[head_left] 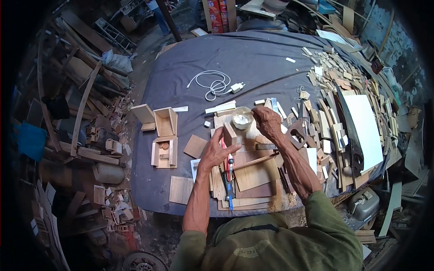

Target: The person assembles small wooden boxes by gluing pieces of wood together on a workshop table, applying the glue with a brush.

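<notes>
My left hand (216, 151) is closed on a small pale wooden block (230, 132), gripping it between thumb and fingers. Just beyond the block stands a cup of white paste (242, 119). My right hand (267, 122) is beside the cup's right side, its fingers pinched together; whatever they hold is hidden. Under my hands lie thin wooden boards (257, 175) and a red and blue tool (229, 174). To the left are an open wooden box (166, 122) and a smaller compartmented wooden box (164, 152). A handsaw's handle (297, 135) lies right of my right hand.
Dark cloth (172, 90) covers the table. A white charger with its cable (221, 86) lies at the back. Many wood offcuts (339, 77) and a white panel (363, 131) crowd the right side. Scrap wood (113, 205) litters the floor at left.
</notes>
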`<move>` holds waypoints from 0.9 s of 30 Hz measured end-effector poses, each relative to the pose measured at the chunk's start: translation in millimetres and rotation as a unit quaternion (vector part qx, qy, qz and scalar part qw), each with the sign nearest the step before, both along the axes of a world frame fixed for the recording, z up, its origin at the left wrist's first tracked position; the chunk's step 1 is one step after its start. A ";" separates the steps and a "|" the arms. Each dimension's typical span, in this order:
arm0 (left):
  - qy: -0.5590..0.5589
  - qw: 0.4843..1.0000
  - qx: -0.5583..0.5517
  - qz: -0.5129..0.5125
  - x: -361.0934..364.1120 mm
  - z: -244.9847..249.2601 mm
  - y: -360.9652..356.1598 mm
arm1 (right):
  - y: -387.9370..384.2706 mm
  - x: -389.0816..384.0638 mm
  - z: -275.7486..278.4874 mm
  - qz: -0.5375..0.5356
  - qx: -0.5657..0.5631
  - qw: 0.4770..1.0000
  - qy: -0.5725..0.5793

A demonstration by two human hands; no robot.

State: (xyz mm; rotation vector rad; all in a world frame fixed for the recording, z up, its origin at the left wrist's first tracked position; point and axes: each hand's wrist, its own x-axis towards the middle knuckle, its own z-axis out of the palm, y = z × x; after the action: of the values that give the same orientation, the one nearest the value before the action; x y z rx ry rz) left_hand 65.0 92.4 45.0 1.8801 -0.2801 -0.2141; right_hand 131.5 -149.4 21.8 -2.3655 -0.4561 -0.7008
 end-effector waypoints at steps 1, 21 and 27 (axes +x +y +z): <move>0.030 0.999 0.017 -0.021 5.0 2.3 -4.3 | -2.0 0.2 2.8 0.003 0.005 1.000 0.003; 0.020 0.969 0.228 -0.097 21.6 -0.7 -40.0 | -0.5 9.2 -6.4 -0.026 0.057 0.995 0.074; 0.014 0.970 0.218 -0.104 24.7 -7.3 -39.0 | -2.0 9.4 -14.5 -0.033 0.063 0.994 0.084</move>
State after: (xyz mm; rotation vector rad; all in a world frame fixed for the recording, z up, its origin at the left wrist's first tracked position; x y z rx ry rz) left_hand 89.7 53.4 37.7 2.2805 -0.4393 -0.4760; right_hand 140.9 -151.4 7.3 -2.3055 -0.2539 -0.5375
